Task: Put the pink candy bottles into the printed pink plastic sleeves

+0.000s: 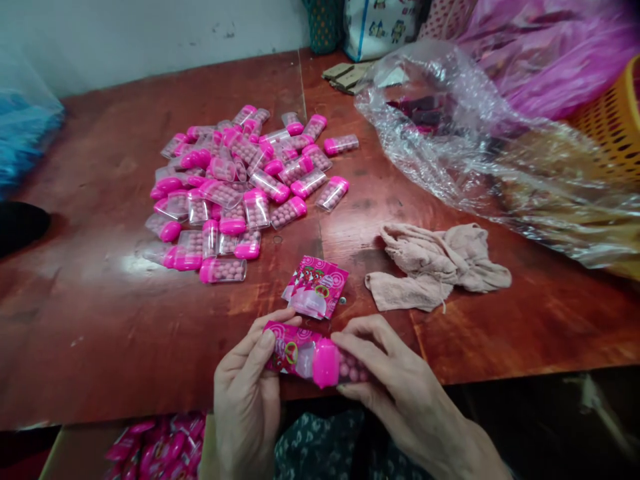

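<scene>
Just over the table's front edge, my left hand (250, 380) pinches a pink printed sleeve (284, 348) between thumb and fingers. My right hand (393, 377) grips a small clear candy container (351, 368) full of pink balls, its bright pink cap (326, 363) pointing left. Cap and sleeve meet at the sleeve's right end; I cannot tell whether the cap is inside it. Right behind my hands lies a small stack of similar printed sleeves (317, 287). Farther back on the left is a heap of pink-capped candy containers (230, 180).
A crumpled beige cloth (440, 263) lies on the red-brown table (125, 347) at right. Behind it spreads clear plastic sheeting (450, 147), with a yellow basket (613, 127) at the far right. Below the front edge at left, a cardboard box (80, 453) holds pink packs (165, 450).
</scene>
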### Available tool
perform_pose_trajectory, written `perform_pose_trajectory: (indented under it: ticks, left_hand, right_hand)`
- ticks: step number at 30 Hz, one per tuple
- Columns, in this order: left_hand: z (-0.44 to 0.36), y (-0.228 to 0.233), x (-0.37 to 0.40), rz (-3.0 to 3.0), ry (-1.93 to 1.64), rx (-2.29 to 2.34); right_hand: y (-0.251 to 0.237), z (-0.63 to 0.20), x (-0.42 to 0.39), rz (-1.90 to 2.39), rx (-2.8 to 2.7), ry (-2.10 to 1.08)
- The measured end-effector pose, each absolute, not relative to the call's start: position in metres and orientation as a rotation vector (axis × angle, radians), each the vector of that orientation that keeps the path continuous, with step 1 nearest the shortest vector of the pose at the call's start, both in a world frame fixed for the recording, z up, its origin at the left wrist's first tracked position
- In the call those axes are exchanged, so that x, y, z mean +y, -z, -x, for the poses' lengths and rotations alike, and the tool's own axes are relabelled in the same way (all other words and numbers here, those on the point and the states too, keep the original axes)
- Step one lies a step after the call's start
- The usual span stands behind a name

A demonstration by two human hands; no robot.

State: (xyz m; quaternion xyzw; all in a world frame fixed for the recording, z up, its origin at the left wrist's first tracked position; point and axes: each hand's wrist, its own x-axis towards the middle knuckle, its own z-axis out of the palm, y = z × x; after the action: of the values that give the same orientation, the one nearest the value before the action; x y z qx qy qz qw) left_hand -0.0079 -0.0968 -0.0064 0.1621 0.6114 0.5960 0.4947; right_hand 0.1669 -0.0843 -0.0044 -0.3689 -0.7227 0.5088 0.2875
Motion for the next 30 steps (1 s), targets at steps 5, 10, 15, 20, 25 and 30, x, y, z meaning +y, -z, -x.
perform_pose_trajectory:
  ticks: [5,10,15,20,25,30]
  left_hand:
    - [0.006,0.010,-0.099,-0.377,-1.389,1.449]
    - [0.006,0.008,-0.097,-0.385,-1.318,1.431]
    - [0.002,0.009,-0.095,-0.384,-1.403,1.448]
    - [-0.006,0.015,-0.093,-0.382,-1.532,1.457]
    - [-0.019,0.012,-0.093,-0.256,-1.469,1.453]
    - [-0.029,0.009,-0.097,-0.164,-1.353,1.428]
  right_hand:
    - [0.007,-0.169,-0.078,0.929,-1.927,-1.448]
    - [0.012,-0.169,-0.078,0.970,-1.895,-1.450]
    - [0.013,-0.162,-0.079,1.032,-1.878,-1.487]
    - [0.016,-0.158,-0.079,1.073,-1.788,-1.445]
    - [0.023,-0.154,-0.082,1.069,-1.784,-1.356]
    - [0.028,-0.150,-0.087,1.079,-1.717,-1.214]
